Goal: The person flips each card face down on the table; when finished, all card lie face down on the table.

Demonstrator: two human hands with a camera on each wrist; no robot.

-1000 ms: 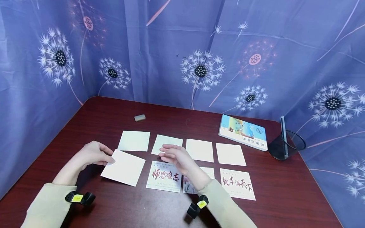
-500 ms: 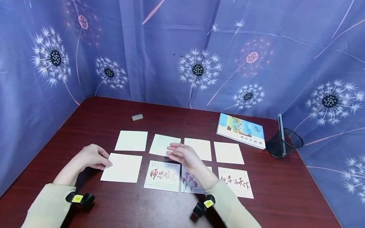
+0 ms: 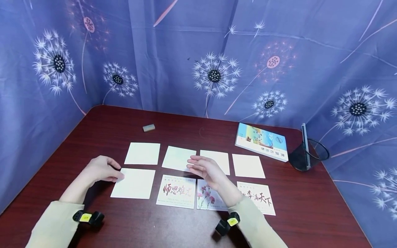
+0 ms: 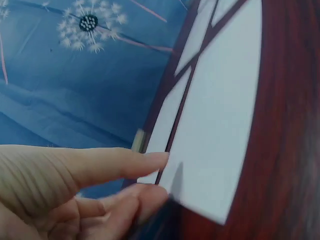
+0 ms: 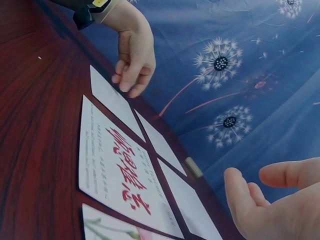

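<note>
A blank white card (image 3: 134, 185) lies flat at the left end of the front row. My left hand (image 3: 101, 168) hovers at its upper left corner; in the left wrist view, the fingertips (image 4: 157, 160) stand slightly apart beside the card (image 4: 215, 100). My right hand (image 3: 207, 171) is held over the cards with loosely bent fingers and nothing in them. Below it, partly covered, is a card with pink flowers (image 3: 206, 198). Beside that lies a card with red Chinese lettering (image 3: 176, 193), and another red-lettered card (image 3: 263, 201) is partly behind the right forearm.
Several blank white cards form the back row, among them the leftmost card (image 3: 142, 153) and the rightmost card (image 3: 248, 166). An eraser-like block (image 3: 149, 128) lies behind them. At the back right are a book (image 3: 262, 141) and a black mesh pen holder (image 3: 299, 156).
The left hand has lowered the blank card from a tilted pose to flat on the table, and its fingers have parted from it. The right hand has drifted slightly right.
</note>
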